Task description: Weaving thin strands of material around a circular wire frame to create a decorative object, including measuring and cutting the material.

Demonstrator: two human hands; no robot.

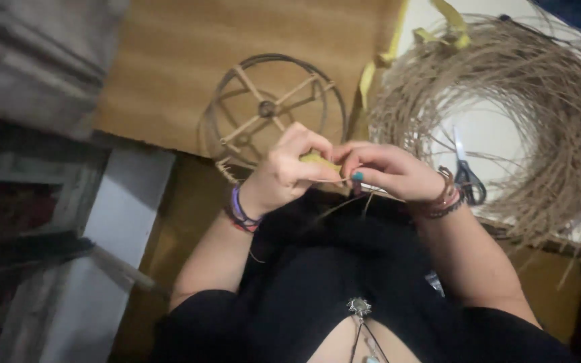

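- Between the two hands, at the centre of the head view, a thin pale straw strip (323, 161) is pinched; the left hand (284, 171) has its fingers (304, 142) curled shut over the strip's yellowish end, thumb pressing from below.
- The right hand (388, 171) meets it from 3 o'clock, fingertips closed on the same strip, one nail painted teal.
- Loose ends of the strip trail down toward 6 o'clock over the person's dark top; they look light, flat and springy, likely to crack if folded sharply, so a hold close to the working point, as both hands have now, seems safest.
- At 12 o'clock from the hands a round wire frame (270, 111), partly wrapped in the same fibre, lies on a brown surface (169, 60); it looks stiff and light, best taken by its rim.
- At 2 o'clock a big coil of dry fibre (546, 114) rests on a white sheet, tied with yellow ribbon (448, 27); it is loose and tangle-prone.
- Inside the coil, at 3 o'clock from the right hand, lie scissors (467, 176).
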